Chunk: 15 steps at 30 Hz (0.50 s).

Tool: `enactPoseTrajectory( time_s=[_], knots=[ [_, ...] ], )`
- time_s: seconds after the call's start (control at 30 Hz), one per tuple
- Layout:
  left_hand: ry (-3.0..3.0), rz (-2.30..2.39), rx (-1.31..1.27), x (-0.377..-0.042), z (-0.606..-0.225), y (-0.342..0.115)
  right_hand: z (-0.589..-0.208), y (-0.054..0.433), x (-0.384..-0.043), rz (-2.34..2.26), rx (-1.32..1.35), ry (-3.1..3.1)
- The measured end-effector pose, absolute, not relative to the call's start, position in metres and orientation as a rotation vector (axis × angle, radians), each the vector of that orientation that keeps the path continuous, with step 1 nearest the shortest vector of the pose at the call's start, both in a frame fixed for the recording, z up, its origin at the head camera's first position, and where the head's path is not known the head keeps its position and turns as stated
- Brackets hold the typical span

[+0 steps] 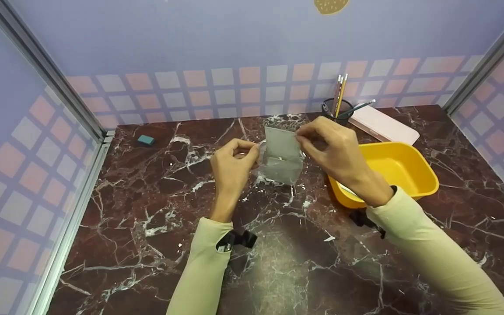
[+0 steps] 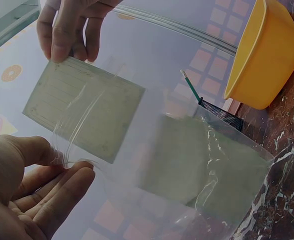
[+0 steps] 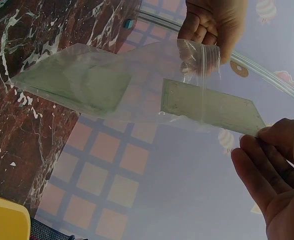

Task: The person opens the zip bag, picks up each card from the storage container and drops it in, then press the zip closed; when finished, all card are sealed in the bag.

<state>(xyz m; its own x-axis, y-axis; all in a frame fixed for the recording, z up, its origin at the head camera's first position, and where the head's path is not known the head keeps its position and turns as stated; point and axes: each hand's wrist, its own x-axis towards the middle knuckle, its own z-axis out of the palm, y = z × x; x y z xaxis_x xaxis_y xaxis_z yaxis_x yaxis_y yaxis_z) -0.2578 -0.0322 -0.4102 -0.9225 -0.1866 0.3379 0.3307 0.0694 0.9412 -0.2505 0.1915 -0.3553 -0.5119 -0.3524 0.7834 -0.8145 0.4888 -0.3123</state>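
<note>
My left hand (image 1: 234,164) pinches the edge of a clear zip-top plastic bag (image 3: 147,60) near its mouth. Between thumb and fingers my right hand (image 1: 333,146) pinches a corner of a thin grey-green rectangular card (image 2: 87,107). In the right wrist view that card (image 3: 212,107) passes through the bag's mouth, part inside and part outside. Lower in the bag lies more grey-green flat material (image 3: 82,87); how many pieces it is, I cannot tell. Bag and card hang above the table, between the two hands.
A yellow bin (image 1: 427,183) stands right of and partly behind my right forearm. Behind it are a black mesh cup (image 1: 344,116) with several pencils and a pale pink case (image 1: 385,124). A small teal block (image 1: 145,140) lies at the back left of the marbled table (image 1: 147,249).
</note>
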Motion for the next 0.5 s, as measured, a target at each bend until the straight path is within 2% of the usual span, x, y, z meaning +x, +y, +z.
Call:
enactPoseTrajectory(
  time_s=[0.5],
  knots=[
    [-1.983, -1.917, -0.139, -0.257, -0.409, -0.032, -0.373, 0.192, -0.261, 0.881, 1.004, -2.203]
  ],
)
